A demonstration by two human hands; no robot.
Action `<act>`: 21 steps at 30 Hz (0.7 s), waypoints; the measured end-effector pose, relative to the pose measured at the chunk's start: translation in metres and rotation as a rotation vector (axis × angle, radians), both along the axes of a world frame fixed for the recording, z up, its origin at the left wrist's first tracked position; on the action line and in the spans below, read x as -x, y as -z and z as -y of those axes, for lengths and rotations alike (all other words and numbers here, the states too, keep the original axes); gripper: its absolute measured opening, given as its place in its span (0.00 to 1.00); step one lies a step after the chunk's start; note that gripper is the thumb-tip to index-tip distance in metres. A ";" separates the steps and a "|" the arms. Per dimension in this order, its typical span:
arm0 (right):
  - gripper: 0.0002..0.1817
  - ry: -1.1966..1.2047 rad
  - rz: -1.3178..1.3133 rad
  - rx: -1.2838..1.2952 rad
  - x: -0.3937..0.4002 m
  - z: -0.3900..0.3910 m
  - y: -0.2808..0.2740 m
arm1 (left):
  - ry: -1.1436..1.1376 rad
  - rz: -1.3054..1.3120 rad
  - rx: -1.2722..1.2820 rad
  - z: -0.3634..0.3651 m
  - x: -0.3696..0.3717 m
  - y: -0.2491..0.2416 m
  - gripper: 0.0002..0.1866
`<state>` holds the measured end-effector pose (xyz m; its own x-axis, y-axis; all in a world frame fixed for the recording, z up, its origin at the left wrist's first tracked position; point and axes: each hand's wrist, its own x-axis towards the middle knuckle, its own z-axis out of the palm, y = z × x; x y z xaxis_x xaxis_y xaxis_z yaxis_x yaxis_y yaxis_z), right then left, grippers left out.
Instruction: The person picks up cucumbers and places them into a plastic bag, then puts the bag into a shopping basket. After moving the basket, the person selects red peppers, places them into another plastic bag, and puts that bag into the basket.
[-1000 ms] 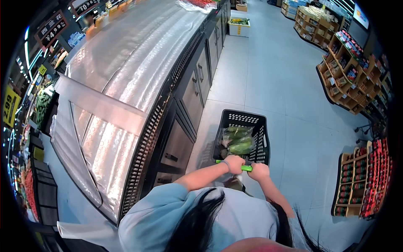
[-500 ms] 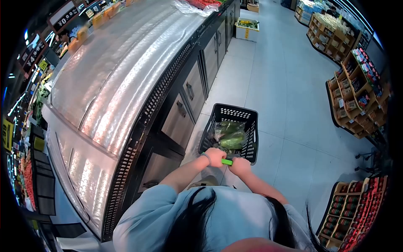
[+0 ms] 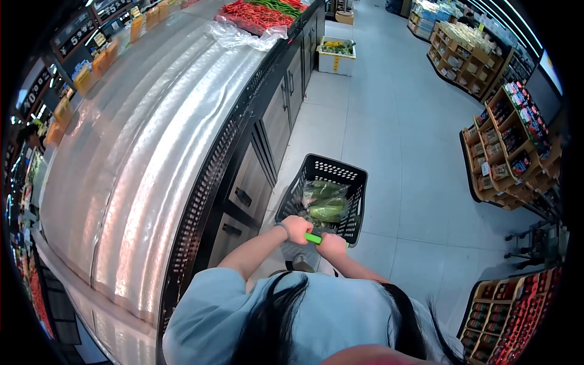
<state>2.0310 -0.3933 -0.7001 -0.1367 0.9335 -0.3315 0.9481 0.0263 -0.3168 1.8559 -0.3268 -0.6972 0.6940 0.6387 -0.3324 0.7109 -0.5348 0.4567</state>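
Note:
My left hand (image 3: 297,229) is closed around the green handle (image 3: 313,238), a wristband just behind it. On the same handle, right beside it, my right hand (image 3: 333,245) is closed too. Ahead of both hands is a black shopping basket (image 3: 337,164) with perforated sides. Inside lie green vegetables in clear plastic bags (image 3: 327,211); their exact kind is hard to make out. My hands hide part of the basket's near edge.
On my left runs a long display counter (image 3: 140,152) with dark cabinet doors. Red chillies (image 3: 258,15) lie at its far end. A white crate (image 3: 336,56) stands by the counter. Wooden shelves (image 3: 505,146) and a jar rack (image 3: 508,316) line the right side of the tiled aisle (image 3: 377,140).
The view has advanced along the counter: the chillies and white crate appear closer. Both hands stay on the handle, with the basket still ahead of me.

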 end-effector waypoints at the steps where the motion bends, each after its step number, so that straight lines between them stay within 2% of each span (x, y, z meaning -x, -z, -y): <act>1: 0.13 -0.006 0.003 -0.022 -0.007 -0.021 0.002 | -0.006 -0.026 0.012 -0.023 -0.008 -0.002 0.15; 6: 0.13 -0.001 0.033 -0.110 -0.039 -0.134 0.008 | -0.019 -0.152 0.085 -0.143 -0.047 -0.003 0.16; 12: 0.13 -0.002 -0.008 -0.161 -0.102 -0.258 0.002 | -0.003 -0.157 0.120 -0.272 -0.107 -0.013 0.16; 13: 0.13 -0.012 -0.018 -0.226 -0.108 -0.280 0.008 | -0.019 -0.151 0.112 -0.294 -0.112 -0.017 0.15; 14: 0.13 -0.008 -0.011 -0.219 -0.116 -0.304 0.008 | -0.054 -0.086 0.080 -0.314 -0.118 -0.006 0.13; 21: 0.11 -0.051 0.000 -0.235 -0.177 -0.455 -0.001 | -0.076 -0.014 0.056 -0.458 -0.175 -0.015 0.13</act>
<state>2.2084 0.0618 -0.6991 -0.1857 0.9769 -0.1059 0.9436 0.1473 -0.2964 2.0308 0.1310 -0.6824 0.6393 0.6693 -0.3786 0.7551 -0.4531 0.4739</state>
